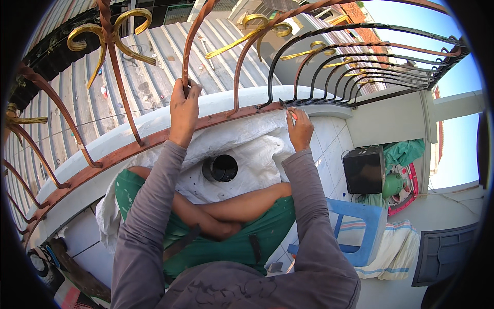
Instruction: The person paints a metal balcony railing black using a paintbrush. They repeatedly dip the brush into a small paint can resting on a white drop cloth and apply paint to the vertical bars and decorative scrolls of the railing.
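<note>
My left hand [184,110] is closed around a reddish-brown upright bar [189,46] of a wrought-iron balcony railing, low on the bar. Between the fingers of my right hand [300,129] is a small paintbrush [289,110] with a reddish handle. Its dark tip meets or nearly meets the railing's bottom rail [254,111], where reddish brown gives way to black. Bars to the right, such as one curved bar [274,65], are black. Before my crossed legs stands an open can [220,168] with dark liquid inside, on a white woven sheet [254,174].
A blue plastic stool [357,228] stands on the right, near a black box [362,170] and a striped woven sack [393,247]. Gold scroll ornaments [112,36] stick out from the bars. Below, beyond the low white wall [150,127], lies a corrugated roof [154,73].
</note>
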{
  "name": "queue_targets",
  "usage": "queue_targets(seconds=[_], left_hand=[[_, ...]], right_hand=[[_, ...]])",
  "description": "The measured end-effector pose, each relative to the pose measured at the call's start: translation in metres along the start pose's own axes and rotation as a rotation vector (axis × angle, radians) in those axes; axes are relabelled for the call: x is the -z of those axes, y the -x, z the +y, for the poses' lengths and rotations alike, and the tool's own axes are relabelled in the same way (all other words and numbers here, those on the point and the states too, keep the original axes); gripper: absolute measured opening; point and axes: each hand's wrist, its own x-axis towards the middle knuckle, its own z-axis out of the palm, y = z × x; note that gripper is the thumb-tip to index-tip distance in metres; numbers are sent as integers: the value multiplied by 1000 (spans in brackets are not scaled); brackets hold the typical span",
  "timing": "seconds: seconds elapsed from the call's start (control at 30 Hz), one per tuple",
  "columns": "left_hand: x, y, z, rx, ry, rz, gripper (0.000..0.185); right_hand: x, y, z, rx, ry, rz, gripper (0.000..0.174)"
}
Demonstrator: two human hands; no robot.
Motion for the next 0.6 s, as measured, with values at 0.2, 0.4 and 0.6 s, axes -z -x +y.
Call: queue_targets(seconds=[0.2, 0.4, 0.6], left_hand=[[0, 0, 2, 5, -42, 42, 14], [0, 1, 4, -3, 2, 27, 16], [-3, 2, 6, 16, -47, 49, 17]], right_hand=[[2, 0, 0, -19, 10, 239, 11], [5, 1, -1, -69, 121, 96, 13], [18, -9, -3, 61, 103, -47, 13]])
